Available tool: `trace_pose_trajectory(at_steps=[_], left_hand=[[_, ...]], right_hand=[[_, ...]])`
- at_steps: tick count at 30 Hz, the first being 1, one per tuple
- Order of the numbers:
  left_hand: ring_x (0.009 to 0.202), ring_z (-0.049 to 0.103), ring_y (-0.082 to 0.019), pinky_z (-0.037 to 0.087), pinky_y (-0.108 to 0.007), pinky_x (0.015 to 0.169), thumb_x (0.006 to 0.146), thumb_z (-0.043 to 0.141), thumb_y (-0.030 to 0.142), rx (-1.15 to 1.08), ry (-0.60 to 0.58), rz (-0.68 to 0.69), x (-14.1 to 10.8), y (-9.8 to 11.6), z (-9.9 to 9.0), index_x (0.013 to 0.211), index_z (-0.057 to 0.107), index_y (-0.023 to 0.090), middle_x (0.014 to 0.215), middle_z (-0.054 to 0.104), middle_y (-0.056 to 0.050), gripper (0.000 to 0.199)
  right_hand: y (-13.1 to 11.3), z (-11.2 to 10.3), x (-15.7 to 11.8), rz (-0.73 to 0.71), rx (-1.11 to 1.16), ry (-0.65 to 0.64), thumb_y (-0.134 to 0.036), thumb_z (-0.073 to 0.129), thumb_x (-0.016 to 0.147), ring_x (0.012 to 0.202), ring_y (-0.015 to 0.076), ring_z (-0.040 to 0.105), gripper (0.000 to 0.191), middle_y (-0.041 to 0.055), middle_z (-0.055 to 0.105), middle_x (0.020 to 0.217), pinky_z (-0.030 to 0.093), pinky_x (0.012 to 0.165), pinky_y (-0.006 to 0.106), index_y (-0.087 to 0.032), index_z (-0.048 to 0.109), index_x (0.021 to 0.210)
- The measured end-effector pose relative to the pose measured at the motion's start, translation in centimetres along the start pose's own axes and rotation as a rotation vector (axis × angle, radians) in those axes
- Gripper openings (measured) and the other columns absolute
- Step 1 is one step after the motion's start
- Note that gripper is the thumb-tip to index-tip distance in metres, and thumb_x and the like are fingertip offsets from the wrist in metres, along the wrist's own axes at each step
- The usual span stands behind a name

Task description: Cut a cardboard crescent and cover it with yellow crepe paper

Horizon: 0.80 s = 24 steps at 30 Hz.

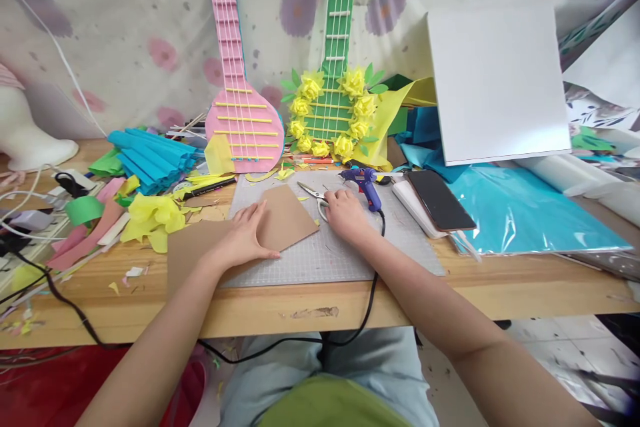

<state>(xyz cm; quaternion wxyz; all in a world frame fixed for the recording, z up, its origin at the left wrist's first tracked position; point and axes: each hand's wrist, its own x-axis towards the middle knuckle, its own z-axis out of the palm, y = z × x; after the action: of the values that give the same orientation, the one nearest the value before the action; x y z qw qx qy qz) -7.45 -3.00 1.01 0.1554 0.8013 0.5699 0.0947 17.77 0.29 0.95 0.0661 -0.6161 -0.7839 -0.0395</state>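
Observation:
My left hand (245, 237) lies with fingers spread on a piece of brown cardboard (289, 217), whose left part reaches past the edge of the grey cutting mat (320, 267). Farther right, my right hand (344, 214) is at the handles of a pair of scissors (313, 192); its fingers are curled over them, and the blades point to the back left. Just behind and to the right of that hand lies a purple glue gun (369, 188), its black cord running down over the table's front edge.
Pink (245, 120) and green (333, 60) paper instruments stand at the back. Blue crepe paper (150, 157) and yellow paper (153, 217) lie left. A black phone (440, 200), blue wrapped sheets (535, 214) and a white board (500, 80) are right.

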Motion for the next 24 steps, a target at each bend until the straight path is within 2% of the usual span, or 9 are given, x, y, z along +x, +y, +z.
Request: trace_pose_trajectory(at_steps=[8, 14, 18, 21, 24], left_hand=[[0.13, 0.022, -0.035, 0.022, -0.047, 0.104, 0.053, 0.062, 0.068, 0.059, 0.111, -0.136, 1.5, -0.2, -1.8, 0.141, 0.018, 0.022, 0.145, 0.025, -0.012, 0.108], [0.127, 0.027, -0.037, 0.024, -0.046, 0.102, 0.054, 0.057, 0.071, 0.136, 0.144, -0.206, 1.9, 0.0, -0.7, 0.132, 0.037, 0.017, 0.14, 0.033, -0.014, 0.096], [0.126, 0.028, -0.036, 0.024, -0.046, 0.102, 0.055, 0.055, 0.072, 0.133, 0.165, -0.216, 1.8, -0.4, -0.1, 0.127, 0.043, 0.016, 0.138, 0.035, -0.015, 0.092], [0.125, 0.029, -0.036, 0.023, -0.047, 0.103, 0.056, 0.054, 0.072, 0.128, 0.183, -0.223, 1.9, -0.7, 0.1, 0.126, 0.044, 0.015, 0.138, 0.036, -0.015, 0.091], [0.125, 0.029, -0.035, 0.023, -0.047, 0.103, 0.056, 0.055, 0.071, 0.132, 0.199, -0.228, 1.9, -0.8, 0.3, 0.126, 0.044, 0.016, 0.138, 0.036, -0.015, 0.089]], right_hand=[[-0.2, 0.1, 0.0, 0.064, 0.022, 0.003, -0.018, 0.037, 0.086, 0.098, 0.0265, 0.047, 0.029, 0.0177, 0.056, 0.101, 0.038, 0.08, 0.034, -0.01, 0.054, 0.108], [-0.2, 0.6, 0.2, 0.086, -0.012, 0.032, -0.019, 0.036, 0.087, 0.098, 0.0256, 0.046, 0.03, 0.0162, 0.055, 0.102, 0.04, 0.074, 0.032, -0.013, 0.053, 0.11], [0.0, 0.4, 0.2, 0.038, 0.011, 0.039, -0.02, 0.036, 0.087, 0.097, 0.0262, 0.047, 0.03, 0.0173, 0.056, 0.101, 0.039, 0.079, 0.035, -0.011, 0.057, 0.106], [0.5, -1.0, -0.2, -0.062, 0.119, 0.155, -0.026, 0.038, 0.088, 0.099, 0.0253, 0.048, 0.03, 0.0147, 0.058, 0.103, 0.036, 0.086, 0.037, -0.014, 0.058, 0.106], [1.6, -4.2, -1.5, -0.135, 0.238, 0.396, -0.033, 0.036, 0.09, 0.098, 0.0217, 0.051, 0.031, 0.0108, 0.061, 0.102, 0.038, 0.086, 0.035, -0.017, 0.058, 0.104]])
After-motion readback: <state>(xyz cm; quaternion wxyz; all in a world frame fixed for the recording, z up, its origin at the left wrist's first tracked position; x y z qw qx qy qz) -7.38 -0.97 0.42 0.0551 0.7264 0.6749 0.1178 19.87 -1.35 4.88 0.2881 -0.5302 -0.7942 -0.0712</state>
